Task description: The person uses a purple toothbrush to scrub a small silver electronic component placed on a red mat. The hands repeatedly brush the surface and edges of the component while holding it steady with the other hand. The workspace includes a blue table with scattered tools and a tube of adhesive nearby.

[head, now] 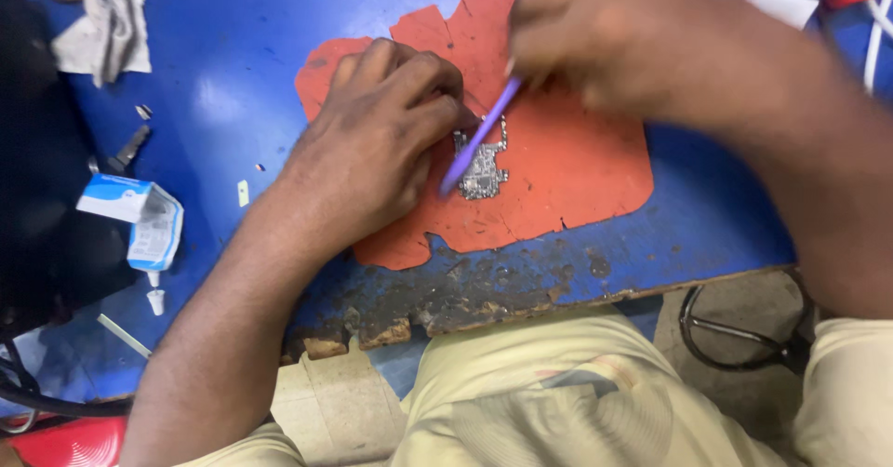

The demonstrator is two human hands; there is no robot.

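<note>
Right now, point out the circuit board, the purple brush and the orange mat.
circuit board point(484, 171), head view, its lower middle.
purple brush point(479, 140), head view, mid-handle.
orange mat point(567, 165), head view, bare part right of the board.

Your left hand point(372, 146) rests curled on the torn orange mat point(567, 169), its fingertips pressed against the edge of the small circuit board point(484, 169) lying there. Your right hand point(605, 39) hovers above the mat's upper part and pinches a purple brush point(479, 137), which slants down so its lower end touches the board. The mat lies on a blue table point(242, 48) whose near edge is chipped and worn. To your left on the table sit a crumpled grey cloth point(107, 25) and a white-and-blue carton point(139, 216), well apart from your hands.
</note>
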